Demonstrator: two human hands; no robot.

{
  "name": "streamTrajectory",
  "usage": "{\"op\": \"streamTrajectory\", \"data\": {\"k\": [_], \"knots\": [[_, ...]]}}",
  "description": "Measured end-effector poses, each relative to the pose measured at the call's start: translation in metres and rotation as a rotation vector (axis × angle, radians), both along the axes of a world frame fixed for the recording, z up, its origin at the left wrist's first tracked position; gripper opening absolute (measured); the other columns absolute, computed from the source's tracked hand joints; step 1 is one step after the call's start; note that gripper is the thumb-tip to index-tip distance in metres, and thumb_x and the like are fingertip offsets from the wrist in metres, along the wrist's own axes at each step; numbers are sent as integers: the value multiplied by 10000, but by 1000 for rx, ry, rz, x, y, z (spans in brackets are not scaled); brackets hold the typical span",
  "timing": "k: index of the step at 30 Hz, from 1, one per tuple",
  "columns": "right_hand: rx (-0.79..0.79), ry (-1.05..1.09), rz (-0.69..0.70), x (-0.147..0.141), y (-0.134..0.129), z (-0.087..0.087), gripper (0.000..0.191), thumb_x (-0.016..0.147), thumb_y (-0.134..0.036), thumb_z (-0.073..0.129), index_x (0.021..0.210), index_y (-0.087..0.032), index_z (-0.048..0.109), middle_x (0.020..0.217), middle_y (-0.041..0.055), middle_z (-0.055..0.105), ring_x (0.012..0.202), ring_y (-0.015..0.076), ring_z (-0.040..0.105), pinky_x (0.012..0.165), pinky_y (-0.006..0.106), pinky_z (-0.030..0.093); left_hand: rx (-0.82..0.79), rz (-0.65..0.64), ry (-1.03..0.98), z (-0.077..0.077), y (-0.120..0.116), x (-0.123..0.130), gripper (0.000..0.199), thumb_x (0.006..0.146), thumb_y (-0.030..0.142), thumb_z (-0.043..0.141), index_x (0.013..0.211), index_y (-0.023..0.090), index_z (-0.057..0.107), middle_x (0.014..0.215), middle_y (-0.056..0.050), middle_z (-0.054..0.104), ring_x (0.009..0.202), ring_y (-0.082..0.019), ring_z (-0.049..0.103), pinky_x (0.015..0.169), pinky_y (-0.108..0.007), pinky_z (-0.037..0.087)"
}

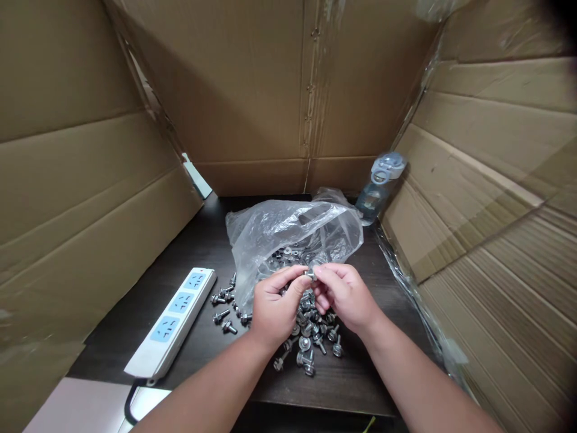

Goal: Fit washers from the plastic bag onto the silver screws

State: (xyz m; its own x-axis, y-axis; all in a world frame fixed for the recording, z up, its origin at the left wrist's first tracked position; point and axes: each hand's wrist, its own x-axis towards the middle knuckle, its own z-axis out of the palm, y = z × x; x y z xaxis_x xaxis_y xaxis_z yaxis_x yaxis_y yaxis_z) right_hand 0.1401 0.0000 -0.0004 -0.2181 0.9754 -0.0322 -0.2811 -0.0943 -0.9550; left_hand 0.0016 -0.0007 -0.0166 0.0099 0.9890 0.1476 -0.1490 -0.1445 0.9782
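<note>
Between my two hands a small metal bolt [310, 274] is pinched at the fingertips, above a heap of loose bolts. My left hand [278, 304] has thumb and forefinger closed on one end of it. The fingers of my right hand [343, 293] grip the other end. Under and around the hands lie several bolts with washers [306, 358], scattered on the dark table. Just behind, a clear plastic bag [270, 225] lies open towards me, with washers and small parts [288, 251] at its mouth. My hands hide part of the heap.
A white power strip [180, 319] with blue sockets lies at the left, its black cable [130, 404] at the near end. A water bottle [378, 186] leans in the back right corner. Cardboard walls [252, 90] enclose the dark table [180, 246] on three sides.
</note>
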Motion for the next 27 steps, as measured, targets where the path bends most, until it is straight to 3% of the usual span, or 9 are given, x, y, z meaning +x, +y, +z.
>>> {"op": "streamTrajectory", "data": {"k": [3, 6, 10, 14, 20, 24, 27], "knots": [[-99, 31, 24, 0, 2, -3, 448, 823, -513, 595, 607, -126, 531, 505, -22, 473, 334, 68, 402, 340, 219, 365, -13, -1, -16, -1, 0, 1, 290, 729, 364, 735, 911, 139, 743, 583, -10, 564, 447, -47, 392, 422, -182, 314], [41, -104, -44, 4, 3, -1, 445, 867, -517, 553, 691, -110, 582, 572, 4, 531, 407, 74, 486, 406, 207, 400, -104, -31, -130, -1, 1, 2, 321, 725, 378, 744, 943, 144, 725, 593, 1, 556, 432, -32, 363, 411, -172, 275], [165, -133, -60, 10, 1, 5, 276, 793, -354, 697, 922, -123, 618, 715, 22, 622, 533, 98, 586, 521, 219, 469, -179, -35, -268, 1, 2, 4, 331, 702, 359, 772, 943, 140, 707, 593, 16, 542, 429, -23, 355, 412, -165, 262], [187, -126, -64, 9, -2, 8, 240, 760, -294, 722, 884, -112, 627, 670, 18, 619, 565, 113, 599, 567, 240, 499, -200, -71, -282, 2, 3, 5, 326, 703, 349, 776, 937, 134, 702, 576, 25, 520, 428, -18, 340, 409, -160, 241], [250, -277, -112, 7, -2, 8, 236, 870, -353, 600, 811, -124, 604, 569, -5, 570, 518, 96, 546, 538, 220, 460, -161, -131, -96, 3, 3, 1, 314, 753, 382, 729, 963, 149, 713, 608, 14, 535, 433, -11, 301, 411, -164, 224], [221, -376, -92, 8, -2, 6, 395, 915, -430, 519, 645, -143, 517, 487, -9, 521, 451, 83, 481, 486, 210, 400, -27, -80, 114, 8, 0, 0, 247, 771, 349, 706, 903, 144, 742, 686, -24, 608, 452, -22, 334, 424, -176, 272], [134, -328, -25, 8, 1, 2, 477, 914, -507, 488, 597, -151, 466, 434, -22, 467, 387, 81, 444, 440, 213, 373, 63, -8, 170, 9, 0, 1, 214, 764, 333, 705, 874, 156, 756, 728, -39, 638, 472, -36, 371, 440, -182, 306]]}}
